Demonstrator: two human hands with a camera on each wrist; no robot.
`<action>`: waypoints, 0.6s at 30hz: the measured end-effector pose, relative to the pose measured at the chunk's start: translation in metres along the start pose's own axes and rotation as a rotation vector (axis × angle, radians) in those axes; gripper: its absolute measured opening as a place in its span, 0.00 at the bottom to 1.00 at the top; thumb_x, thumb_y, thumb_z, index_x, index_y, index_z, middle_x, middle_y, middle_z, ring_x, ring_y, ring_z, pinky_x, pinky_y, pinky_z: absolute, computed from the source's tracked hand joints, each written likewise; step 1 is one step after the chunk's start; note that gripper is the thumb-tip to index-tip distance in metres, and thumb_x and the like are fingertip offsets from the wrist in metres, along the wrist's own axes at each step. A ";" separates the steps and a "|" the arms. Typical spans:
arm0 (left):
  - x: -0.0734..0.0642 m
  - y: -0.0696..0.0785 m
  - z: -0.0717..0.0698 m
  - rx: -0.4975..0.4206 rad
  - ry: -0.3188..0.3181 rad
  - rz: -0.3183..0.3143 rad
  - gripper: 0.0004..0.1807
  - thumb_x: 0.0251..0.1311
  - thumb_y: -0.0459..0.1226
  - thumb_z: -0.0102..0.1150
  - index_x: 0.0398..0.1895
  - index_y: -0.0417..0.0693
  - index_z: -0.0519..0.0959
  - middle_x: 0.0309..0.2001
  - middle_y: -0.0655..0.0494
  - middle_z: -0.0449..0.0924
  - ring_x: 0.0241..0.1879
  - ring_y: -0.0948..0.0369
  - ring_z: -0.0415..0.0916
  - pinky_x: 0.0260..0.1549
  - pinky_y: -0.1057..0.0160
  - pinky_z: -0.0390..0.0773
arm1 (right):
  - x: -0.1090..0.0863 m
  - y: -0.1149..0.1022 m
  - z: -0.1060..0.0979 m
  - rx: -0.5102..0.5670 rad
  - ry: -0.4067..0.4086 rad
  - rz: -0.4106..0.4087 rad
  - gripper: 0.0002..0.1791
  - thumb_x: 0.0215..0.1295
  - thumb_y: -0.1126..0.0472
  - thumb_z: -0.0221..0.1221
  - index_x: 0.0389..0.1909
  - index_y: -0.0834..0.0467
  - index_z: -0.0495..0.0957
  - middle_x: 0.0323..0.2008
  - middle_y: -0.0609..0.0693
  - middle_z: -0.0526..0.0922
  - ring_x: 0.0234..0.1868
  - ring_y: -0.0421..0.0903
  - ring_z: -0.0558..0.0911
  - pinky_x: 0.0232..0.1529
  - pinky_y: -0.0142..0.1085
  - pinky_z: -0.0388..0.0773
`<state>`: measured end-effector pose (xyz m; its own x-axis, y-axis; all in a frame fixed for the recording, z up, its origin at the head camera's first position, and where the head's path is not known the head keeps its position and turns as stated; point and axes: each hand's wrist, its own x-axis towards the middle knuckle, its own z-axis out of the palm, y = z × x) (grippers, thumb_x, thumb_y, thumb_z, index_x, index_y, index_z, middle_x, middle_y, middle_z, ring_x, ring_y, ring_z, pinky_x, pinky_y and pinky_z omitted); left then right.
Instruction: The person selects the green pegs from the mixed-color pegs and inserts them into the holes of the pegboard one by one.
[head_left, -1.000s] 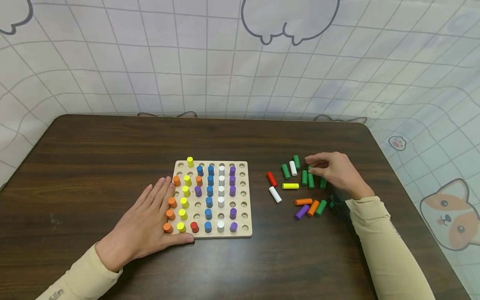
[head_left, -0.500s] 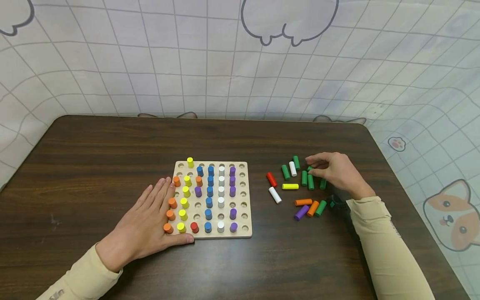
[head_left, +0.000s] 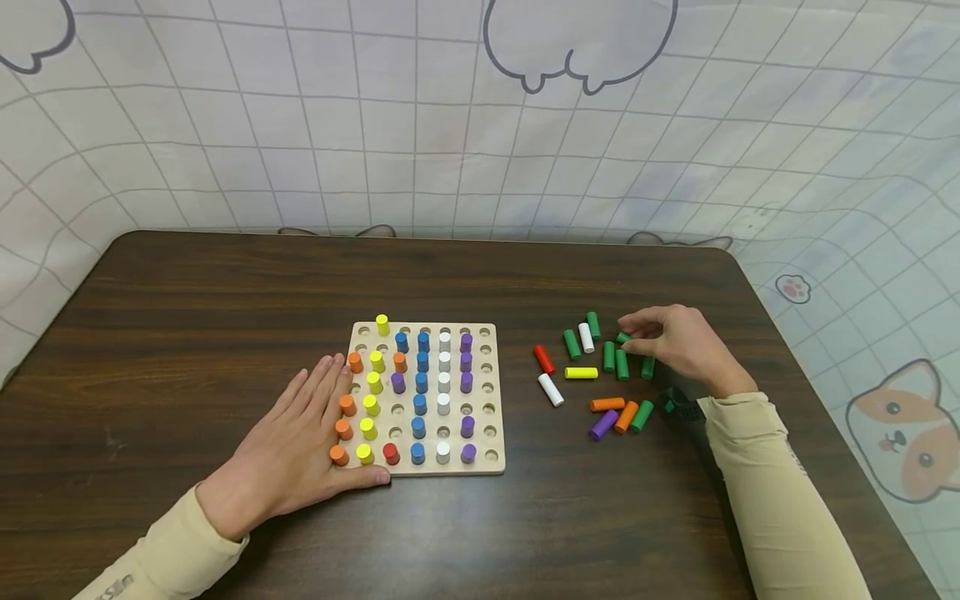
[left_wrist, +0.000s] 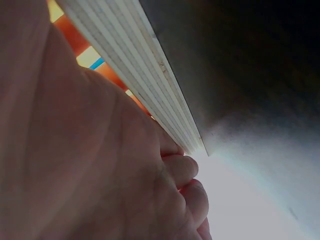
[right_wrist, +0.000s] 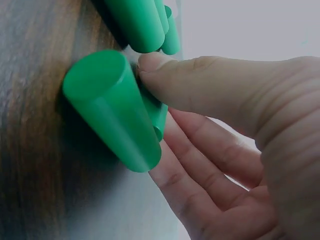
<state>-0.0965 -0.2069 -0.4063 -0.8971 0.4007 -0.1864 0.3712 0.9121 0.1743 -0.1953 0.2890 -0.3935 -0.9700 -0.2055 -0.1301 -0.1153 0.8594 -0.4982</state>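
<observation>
A light wooden pegboard (head_left: 477, 467) lies left of the table's middle, with upright orange, yellow, blue, white, purple and red pegs in its holes. My left hand (head_left: 294, 450) lies with straight fingers along the board's left edge and its thumb at the front edge. In the left wrist view the palm (left_wrist: 100, 165) is close against the board's layered side (left_wrist: 145, 75). At the loose pegs on the right, my right hand (head_left: 686, 346) pinches a green peg (head_left: 623, 337) between thumb and fingers. In the right wrist view another green peg (right_wrist: 112, 110) partly hides the held one (right_wrist: 157, 117).
Several loose green pegs (head_left: 609, 357) lie around the right hand. Nearby are a red peg (head_left: 543, 359), a yellow peg (head_left: 581, 373), two white pegs (head_left: 551, 389), two orange pegs (head_left: 607, 404) and a purple peg (head_left: 603, 425). Behind the table hangs a patterned white sheet (head_left: 450, 125).
My right hand has shifted slightly to the right with the green peg between its fingertips. The left hand keeps its place against the board.
</observation>
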 end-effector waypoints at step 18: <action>-0.001 0.000 -0.001 -0.004 0.018 0.013 0.75 0.49 0.85 0.42 0.83 0.36 0.46 0.85 0.39 0.44 0.84 0.41 0.45 0.82 0.37 0.48 | -0.008 -0.012 -0.006 0.031 0.158 -0.015 0.17 0.70 0.53 0.67 0.56 0.54 0.86 0.48 0.56 0.91 0.46 0.51 0.88 0.40 0.30 0.83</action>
<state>-0.0957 -0.2070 -0.4053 -0.8966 0.4104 -0.1664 0.3814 0.9066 0.1806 -0.1878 0.2828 -0.3816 -0.9901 -0.1396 0.0127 -0.1253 0.8413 -0.5259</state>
